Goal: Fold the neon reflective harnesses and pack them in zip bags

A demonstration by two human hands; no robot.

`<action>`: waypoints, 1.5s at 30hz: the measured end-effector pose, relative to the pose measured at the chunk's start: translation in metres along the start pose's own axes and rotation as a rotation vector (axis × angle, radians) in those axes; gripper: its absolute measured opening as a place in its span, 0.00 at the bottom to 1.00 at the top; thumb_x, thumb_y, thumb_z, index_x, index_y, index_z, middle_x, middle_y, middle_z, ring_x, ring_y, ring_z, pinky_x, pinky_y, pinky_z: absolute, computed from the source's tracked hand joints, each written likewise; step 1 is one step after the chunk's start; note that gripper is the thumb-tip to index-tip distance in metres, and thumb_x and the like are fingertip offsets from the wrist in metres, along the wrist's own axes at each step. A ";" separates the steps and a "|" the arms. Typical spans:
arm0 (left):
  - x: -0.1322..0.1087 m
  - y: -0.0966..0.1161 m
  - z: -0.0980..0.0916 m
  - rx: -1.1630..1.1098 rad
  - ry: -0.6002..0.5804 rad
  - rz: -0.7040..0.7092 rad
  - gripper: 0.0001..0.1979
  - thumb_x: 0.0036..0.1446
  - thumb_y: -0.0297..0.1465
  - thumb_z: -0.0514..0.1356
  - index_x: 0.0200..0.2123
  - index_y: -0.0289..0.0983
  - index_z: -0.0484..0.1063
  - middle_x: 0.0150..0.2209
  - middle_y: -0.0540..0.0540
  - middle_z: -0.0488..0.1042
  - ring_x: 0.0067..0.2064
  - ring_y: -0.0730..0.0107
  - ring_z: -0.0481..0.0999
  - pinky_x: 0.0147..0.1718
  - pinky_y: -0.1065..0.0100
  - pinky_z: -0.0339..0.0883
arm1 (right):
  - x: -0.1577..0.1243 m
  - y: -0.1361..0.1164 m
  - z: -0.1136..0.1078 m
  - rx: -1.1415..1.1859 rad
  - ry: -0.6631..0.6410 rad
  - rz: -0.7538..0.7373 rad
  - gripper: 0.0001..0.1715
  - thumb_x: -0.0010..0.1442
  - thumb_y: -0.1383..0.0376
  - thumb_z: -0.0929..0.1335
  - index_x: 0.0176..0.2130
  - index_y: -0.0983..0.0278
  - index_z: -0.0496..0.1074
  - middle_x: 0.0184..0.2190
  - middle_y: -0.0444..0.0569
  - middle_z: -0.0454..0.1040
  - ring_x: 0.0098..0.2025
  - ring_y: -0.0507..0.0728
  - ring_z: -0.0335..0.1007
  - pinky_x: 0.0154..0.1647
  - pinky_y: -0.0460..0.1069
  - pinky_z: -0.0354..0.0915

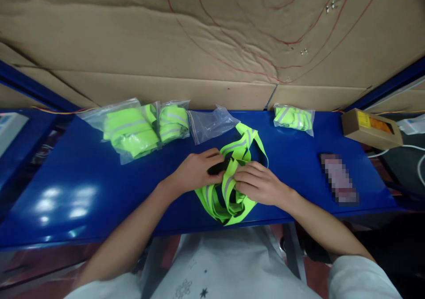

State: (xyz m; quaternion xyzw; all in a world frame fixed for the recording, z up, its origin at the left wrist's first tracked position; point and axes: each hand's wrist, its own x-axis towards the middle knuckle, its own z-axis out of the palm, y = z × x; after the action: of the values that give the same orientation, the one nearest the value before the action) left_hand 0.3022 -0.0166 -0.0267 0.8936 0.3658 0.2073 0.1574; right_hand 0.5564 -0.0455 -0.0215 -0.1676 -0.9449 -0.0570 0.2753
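A loose tangle of neon-yellow reflective straps (229, 188) with grey stripes lies near the front edge of the blue table. On its left side, my left hand (201, 170) has its fingers curled round a black piece among the straps. My right hand (257, 182) pinches a yellow strap on the right side. Just behind the straps lies a clear plastic bag (212, 124) with no strap visible inside. Two clear bags, a large one (131, 131) and a smaller one (173, 122), hold folded yellow straps to the left. Another bagged strap (294, 117) sits back right.
The blue table (109, 193) has a cardboard panel (149, 42) standing along its back. A phone-like object (339, 178), pixelated, lies at the right. Beyond it are a brown box (372, 128) and a white cable (411, 147).
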 end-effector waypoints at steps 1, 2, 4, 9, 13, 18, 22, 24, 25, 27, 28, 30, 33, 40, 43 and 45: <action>-0.001 -0.001 -0.001 0.077 0.044 0.006 0.07 0.62 0.32 0.61 0.41 0.38 0.75 0.41 0.46 0.77 0.37 0.69 0.78 0.28 0.72 0.61 | -0.002 0.003 0.000 0.038 0.004 0.030 0.11 0.68 0.73 0.66 0.35 0.60 0.72 0.39 0.47 0.79 0.46 0.56 0.75 0.45 0.53 0.69; -0.002 -0.001 -0.003 0.157 0.087 0.019 0.06 0.62 0.33 0.61 0.41 0.38 0.75 0.41 0.46 0.78 0.36 0.70 0.77 0.26 0.72 0.59 | -0.004 0.005 0.000 0.071 0.033 0.073 0.10 0.68 0.72 0.66 0.34 0.59 0.71 0.37 0.47 0.79 0.43 0.56 0.75 0.41 0.52 0.69; -0.004 0.002 -0.009 0.290 0.154 0.059 0.07 0.63 0.35 0.61 0.39 0.37 0.74 0.40 0.45 0.78 0.33 0.70 0.77 0.25 0.71 0.58 | -0.008 0.011 -0.001 0.113 0.184 0.206 0.11 0.66 0.68 0.69 0.31 0.59 0.67 0.31 0.46 0.76 0.33 0.55 0.73 0.34 0.52 0.67; -0.009 0.012 -0.023 0.548 0.305 0.142 0.05 0.65 0.30 0.59 0.34 0.37 0.70 0.35 0.48 0.78 0.25 0.72 0.71 0.25 0.68 0.59 | -0.011 0.027 -0.030 0.425 0.126 0.437 0.13 0.60 0.61 0.73 0.43 0.58 0.68 0.39 0.49 0.76 0.43 0.59 0.75 0.46 0.55 0.70; -0.010 0.014 -0.024 0.628 0.193 0.213 0.04 0.66 0.30 0.60 0.36 0.37 0.70 0.33 0.48 0.75 0.27 0.68 0.73 0.25 0.65 0.62 | -0.010 0.029 -0.056 0.797 -0.064 0.461 0.50 0.53 0.39 0.75 0.65 0.55 0.61 0.65 0.57 0.63 0.70 0.70 0.58 0.66 0.64 0.62; -0.010 0.034 -0.002 0.595 0.090 0.372 0.06 0.62 0.22 0.60 0.40 0.37 0.69 0.36 0.49 0.75 0.28 0.67 0.74 0.26 0.63 0.64 | -0.004 0.020 -0.034 0.677 0.052 0.556 0.32 0.65 0.40 0.67 0.57 0.57 0.71 0.54 0.57 0.73 0.62 0.67 0.68 0.63 0.61 0.63; -0.009 0.042 0.008 0.602 0.108 0.401 0.05 0.61 0.23 0.60 0.39 0.37 0.69 0.36 0.49 0.75 0.27 0.69 0.73 0.25 0.63 0.63 | 0.000 0.017 -0.012 0.529 -0.395 0.489 0.23 0.74 0.50 0.62 0.34 0.63 0.72 0.28 0.47 0.72 0.35 0.56 0.72 0.39 0.50 0.63; -0.010 0.041 0.006 0.586 0.112 0.381 0.04 0.61 0.26 0.62 0.39 0.38 0.69 0.36 0.50 0.75 0.27 0.69 0.73 0.25 0.63 0.63 | -0.002 0.020 -0.013 0.496 -0.404 0.466 0.26 0.75 0.53 0.61 0.29 0.63 0.67 0.25 0.44 0.68 0.29 0.53 0.66 0.34 0.49 0.58; -0.010 0.039 0.003 0.577 0.117 0.367 0.04 0.62 0.28 0.62 0.39 0.38 0.69 0.35 0.50 0.74 0.27 0.69 0.73 0.25 0.63 0.64 | -0.003 0.022 -0.016 0.496 -0.372 0.461 0.26 0.75 0.54 0.61 0.28 0.63 0.65 0.24 0.44 0.66 0.28 0.52 0.64 0.34 0.49 0.56; -0.012 0.035 -0.004 0.563 0.134 0.344 0.04 0.62 0.29 0.62 0.39 0.38 0.69 0.35 0.50 0.74 0.27 0.69 0.73 0.26 0.63 0.64 | -0.007 0.028 -0.024 0.519 -0.285 0.484 0.27 0.75 0.56 0.62 0.25 0.63 0.62 0.22 0.42 0.62 0.26 0.50 0.60 0.32 0.49 0.55; -0.012 0.032 -0.008 0.556 0.152 0.333 0.04 0.62 0.29 0.62 0.39 0.38 0.69 0.35 0.50 0.74 0.27 0.69 0.73 0.26 0.63 0.64 | -0.009 0.031 -0.029 0.534 -0.237 0.515 0.27 0.75 0.57 0.62 0.24 0.62 0.61 0.21 0.41 0.62 0.25 0.50 0.59 0.31 0.48 0.55; -0.012 0.028 -0.013 0.548 0.194 0.312 0.04 0.63 0.28 0.61 0.40 0.37 0.69 0.36 0.49 0.74 0.28 0.69 0.73 0.27 0.64 0.63 | -0.011 0.036 -0.035 0.536 -0.145 0.581 0.22 0.74 0.57 0.64 0.28 0.62 0.67 0.24 0.42 0.68 0.27 0.51 0.64 0.34 0.48 0.59; -0.011 0.026 -0.015 0.549 0.193 0.309 0.02 0.64 0.28 0.60 0.40 0.37 0.69 0.35 0.49 0.74 0.28 0.70 0.73 0.27 0.64 0.63 | -0.008 0.037 -0.034 0.481 -0.073 0.600 0.11 0.72 0.58 0.67 0.49 0.60 0.74 0.47 0.50 0.79 0.50 0.58 0.74 0.53 0.53 0.64; -0.008 0.033 0.000 0.529 0.111 0.376 0.03 0.64 0.30 0.62 0.39 0.38 0.70 0.36 0.50 0.76 0.28 0.69 0.74 0.27 0.64 0.64 | -0.003 0.022 -0.010 0.542 -0.187 0.487 0.14 0.68 0.54 0.71 0.45 0.61 0.73 0.41 0.48 0.79 0.44 0.57 0.76 0.50 0.53 0.64; -0.007 0.032 0.006 0.506 0.117 0.344 0.05 0.65 0.31 0.62 0.43 0.37 0.72 0.36 0.49 0.77 0.31 0.67 0.77 0.28 0.64 0.66 | -0.002 0.021 -0.013 0.515 -0.209 0.511 0.11 0.69 0.57 0.70 0.40 0.62 0.70 0.33 0.44 0.75 0.36 0.54 0.71 0.44 0.51 0.62; -0.008 0.029 0.007 0.457 0.153 0.316 0.09 0.67 0.34 0.61 0.47 0.37 0.73 0.34 0.49 0.76 0.31 0.68 0.78 0.27 0.65 0.66 | -0.003 0.024 -0.019 0.552 -0.183 0.523 0.11 0.69 0.58 0.69 0.37 0.61 0.69 0.31 0.43 0.72 0.34 0.53 0.68 0.40 0.50 0.61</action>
State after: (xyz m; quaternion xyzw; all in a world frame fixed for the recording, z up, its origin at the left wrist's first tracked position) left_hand 0.3174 -0.0426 -0.0218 0.9335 0.2702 0.2084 -0.1102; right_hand 0.5765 -0.0276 -0.0062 -0.3267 -0.8708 0.2865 0.2299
